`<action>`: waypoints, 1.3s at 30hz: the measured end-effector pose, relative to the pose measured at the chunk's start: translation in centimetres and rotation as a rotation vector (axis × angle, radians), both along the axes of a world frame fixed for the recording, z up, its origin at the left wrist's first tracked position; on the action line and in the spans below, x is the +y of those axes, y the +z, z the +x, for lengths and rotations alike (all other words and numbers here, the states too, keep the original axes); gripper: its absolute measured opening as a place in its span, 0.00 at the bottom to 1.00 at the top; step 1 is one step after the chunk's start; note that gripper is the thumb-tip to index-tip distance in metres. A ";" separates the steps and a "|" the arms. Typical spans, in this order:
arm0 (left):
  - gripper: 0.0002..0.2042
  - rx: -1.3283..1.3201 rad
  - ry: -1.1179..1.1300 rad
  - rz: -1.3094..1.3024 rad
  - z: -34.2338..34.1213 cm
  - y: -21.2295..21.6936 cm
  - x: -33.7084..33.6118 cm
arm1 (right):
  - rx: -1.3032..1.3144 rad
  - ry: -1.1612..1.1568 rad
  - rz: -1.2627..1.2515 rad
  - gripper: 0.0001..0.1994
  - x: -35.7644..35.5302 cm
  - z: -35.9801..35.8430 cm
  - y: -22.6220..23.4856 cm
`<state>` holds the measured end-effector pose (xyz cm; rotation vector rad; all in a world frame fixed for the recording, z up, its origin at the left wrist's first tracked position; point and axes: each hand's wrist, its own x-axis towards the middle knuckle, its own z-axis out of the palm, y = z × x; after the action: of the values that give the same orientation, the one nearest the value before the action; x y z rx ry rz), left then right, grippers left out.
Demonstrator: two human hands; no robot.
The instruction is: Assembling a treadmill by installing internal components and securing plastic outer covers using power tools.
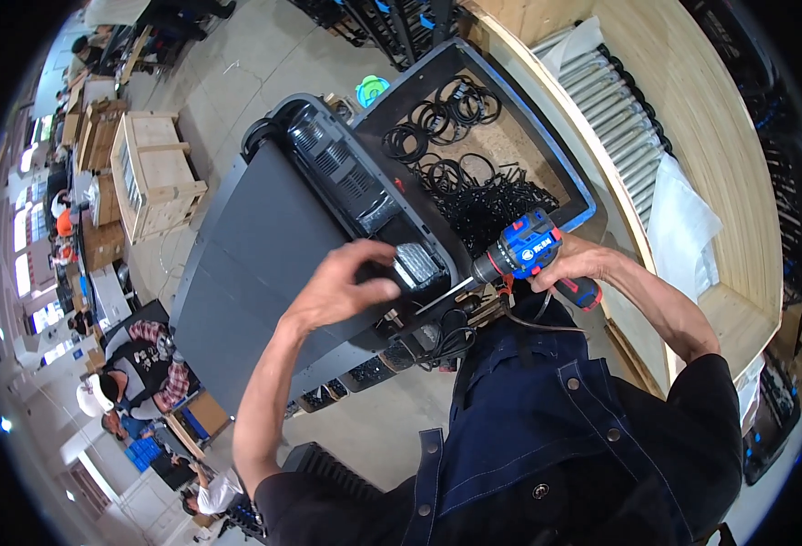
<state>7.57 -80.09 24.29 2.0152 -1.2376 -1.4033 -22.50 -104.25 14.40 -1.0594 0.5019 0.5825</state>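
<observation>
In my right hand [569, 261] is a blue, black and red cordless drill [521, 247], gripped by its handle. Its long thin bit [448, 295] reaches down and left to the near corner of a treadmill [264, 232]. My left hand [339, 289] hovers over the near end of the treadmill, thumb and fingers apart, with nothing seen in it. Just right of its fingertips, a silver ribbed block [419, 265] sits in the treadmill's uncovered black compartment [365, 196]. Exactly what the bit's tip touches is too small to tell.
Beyond the drill stands a blue-rimmed tray [592, 202] of black rings and heaped screws. To the right, a plywood crate [720, 182] holds metal rollers [612, 109]. Black cables [451, 335] hang by the treadmill's near edge. People work at the far left.
</observation>
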 end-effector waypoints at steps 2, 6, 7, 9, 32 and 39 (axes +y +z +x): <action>0.24 -0.060 0.319 -0.120 0.5 0.9 1.8 | 0.036 -0.015 0.006 0.19 -0.2 0.1 0.1; 0.25 -0.336 0.682 -0.158 0.0 -0.9 8.8 | 0.053 0.034 0.026 0.21 -1.1 0.2 -1.4; 0.26 -0.485 0.696 -0.161 -0.8 -1.5 10.4 | 0.048 0.048 0.029 0.21 -1.3 0.4 -1.7; 0.27 -0.785 0.728 -0.059 -2.9 -3.1 13.6 | -0.103 -0.007 0.013 0.24 -1.6 0.6 -2.0; 0.23 -1.172 0.945 -0.023 -8.0 -9.0 18.8 | 0.070 -0.840 -1.028 0.16 -2.9 -0.4 -9.9; 0.23 -1.125 0.958 -0.121 -7.0 -9.2 19.1 | -0.058 -0.774 -1.333 0.29 -0.5 -4.7 -11.0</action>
<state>0.62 -60.97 15.13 2.7441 -0.3943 0.3067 -27.24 -104.74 3.44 -1.9382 1.2355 -0.6062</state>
